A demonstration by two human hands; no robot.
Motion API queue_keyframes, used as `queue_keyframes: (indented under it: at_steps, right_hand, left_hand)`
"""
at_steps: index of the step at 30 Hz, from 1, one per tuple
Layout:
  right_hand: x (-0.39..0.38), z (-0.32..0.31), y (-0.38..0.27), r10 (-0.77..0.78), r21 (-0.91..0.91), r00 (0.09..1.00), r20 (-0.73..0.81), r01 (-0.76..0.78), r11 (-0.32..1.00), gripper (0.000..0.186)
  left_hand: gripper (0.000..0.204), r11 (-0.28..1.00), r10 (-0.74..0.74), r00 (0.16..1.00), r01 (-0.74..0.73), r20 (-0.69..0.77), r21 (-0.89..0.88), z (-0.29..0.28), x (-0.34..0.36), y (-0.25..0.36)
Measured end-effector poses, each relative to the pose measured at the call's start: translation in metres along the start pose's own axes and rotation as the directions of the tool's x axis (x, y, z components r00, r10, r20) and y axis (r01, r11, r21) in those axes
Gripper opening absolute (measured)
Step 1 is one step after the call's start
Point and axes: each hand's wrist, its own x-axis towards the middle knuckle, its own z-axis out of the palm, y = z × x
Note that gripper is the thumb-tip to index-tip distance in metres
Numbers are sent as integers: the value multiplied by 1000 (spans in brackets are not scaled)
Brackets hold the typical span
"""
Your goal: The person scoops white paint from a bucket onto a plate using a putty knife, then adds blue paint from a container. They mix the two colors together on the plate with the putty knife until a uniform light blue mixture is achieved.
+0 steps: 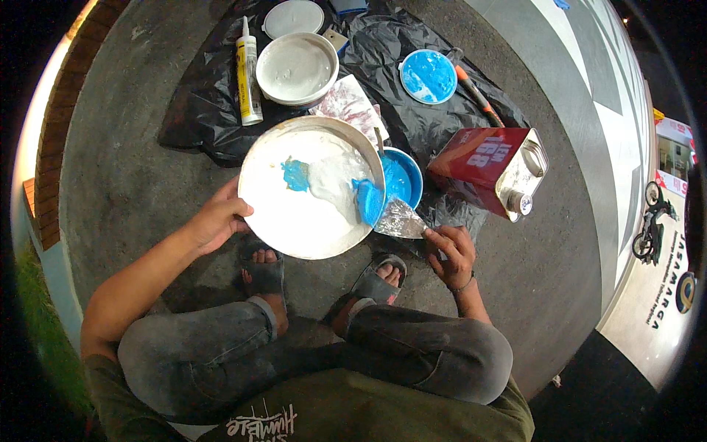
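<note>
My left hand (219,219) grips the left rim of a round white lid (294,225), thumb on top. On the lid lie a pale grey patch of paste (331,175), a small blue smear (296,174) and a thicker blue lump (368,202) at the right edge. In my right hand (451,254) is a putty knife (401,221), its smeared blade touching or nearly touching the lid's rim beside the blue lump. Partly hidden behind the lid, a small tub of blue paste (404,177) has a stick-like handle (379,138) standing at its edge.
Black plastic sheeting (210,110) covers the ground ahead, bearing a tub of grey paste (297,70), a sealant cartridge (249,81), a stained cloth (349,102), a blue-smeared lid (428,76) and an orange-handled tool (479,96). A red metal can (471,166) stands at right.
</note>
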Motion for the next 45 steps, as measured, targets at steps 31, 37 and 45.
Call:
queue_keyframes:
  at_steps: [31,37,45]
  right_hand:
    - [52,33,-1,582,287,776,244,-631,721,14]
    - [26,43,22,691,599,627,361,-723,344,12]
    - [13,43,19,720,711,544,432,-696,100,12]
  left_hand:
    - [78,992,119,990,-121,-80,-23,-25,-6,-5]
    - [78,991,133,989,-134,-72,-16,-23,-7,-3]
    - [78,993,119,991,-120,-65,-12,-21,-10,0]
